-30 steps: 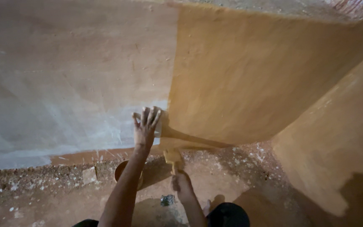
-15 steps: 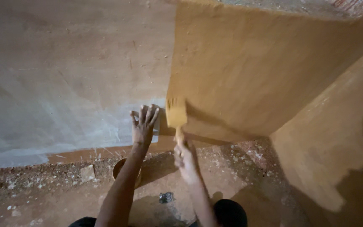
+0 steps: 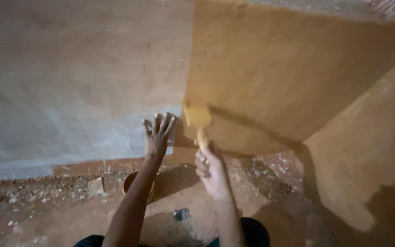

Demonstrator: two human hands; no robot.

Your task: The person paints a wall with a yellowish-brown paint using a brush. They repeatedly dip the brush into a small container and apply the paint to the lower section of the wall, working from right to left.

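Nearest the camera: dark trouser knees at the bottom edge, both bare forearms reaching up from them. Small shiny metal object [image 3: 181, 213] on the dusty reddish dirt floor [image 3: 46, 215], between the two forearms, below the paintbrush.

Round brown paint bowl [image 3: 131, 183] on the floor, lower left of the paintbrush, partly hidden behind the left forearm. Pale stone chunk [image 3: 96, 186] just left of the bowl, with white rubble bits strewn along the wall foot.

Right hand [image 3: 209, 167] clenched round the wooden handle of the wide flat yellow-ochre paintbrush [image 3: 197, 120], fingers wrapped tight, brush head pointing up. Bristles touching the wall at the lower left corner of the painted patch.

Left hand [image 3: 157, 135] just left of the paintbrush, holding nothing, fingers spread, palm pressed flat on the wall, near but apart from the bristles.

Farther: grey-white unpainted plaster wall [image 3: 60, 91] spreads left of the paintbrush. Ochre-yellow painted wall section [image 3: 289, 77] runs up and right from the paintbrush, its left edge a straight vertical line. Second ochre-painted wall face [image 3: 366, 151] far right of the paintbrush, angled toward the camera, with dark shadow on its lower right.
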